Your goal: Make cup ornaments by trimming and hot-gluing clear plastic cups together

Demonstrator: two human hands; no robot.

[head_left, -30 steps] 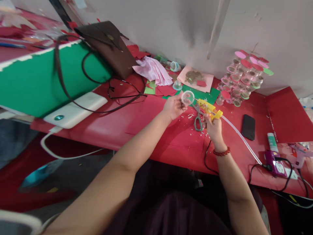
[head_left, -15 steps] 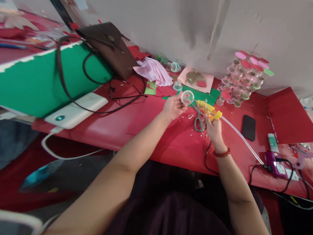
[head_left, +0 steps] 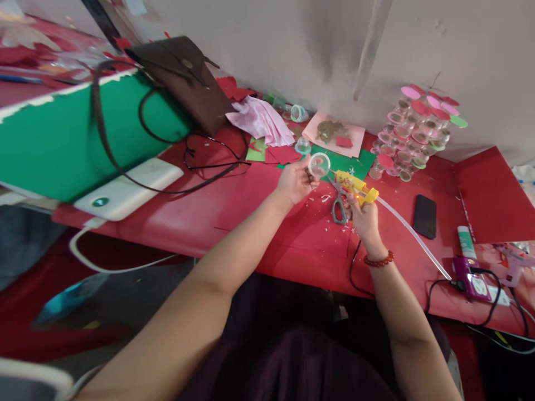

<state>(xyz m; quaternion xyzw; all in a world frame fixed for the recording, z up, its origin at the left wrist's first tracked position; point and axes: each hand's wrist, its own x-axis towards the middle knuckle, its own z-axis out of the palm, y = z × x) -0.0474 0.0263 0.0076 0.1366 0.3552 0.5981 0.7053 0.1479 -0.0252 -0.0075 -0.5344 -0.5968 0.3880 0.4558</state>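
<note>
Between the fingers of my left hand (head_left: pixel 296 181) is a small clear plastic cup (head_left: pixel 320 166), its round rim turned toward me. My right hand (head_left: pixel 364 216) is wrapped round the handle of a yellow hot glue gun (head_left: pixel 354 185), with a small orange light glowing on it. The gun's nozzle points left and lies at or very near the cup's rim; contact cannot be made out. A long clear glue stick (head_left: pixel 412 236) trails from the back of the gun. Grey-handled scissors (head_left: pixel 339 210) lie on the red table just under the gun.
A stack of clear cups with coloured paper discs (head_left: pixel 412 136) stands at the back right. Nearby are a black phone (head_left: pixel 425 216), a purple plug adapter (head_left: pixel 472 278) and cords. On the left lie a brown bag (head_left: pixel 188 83) and a white power bank (head_left: pixel 129 184). Paper scraps litter the red table (head_left: pixel 200 223).
Both hands keep nearly the same pose, with the cup and glue gun still held close together. The whole view has shifted very slightly.
</note>
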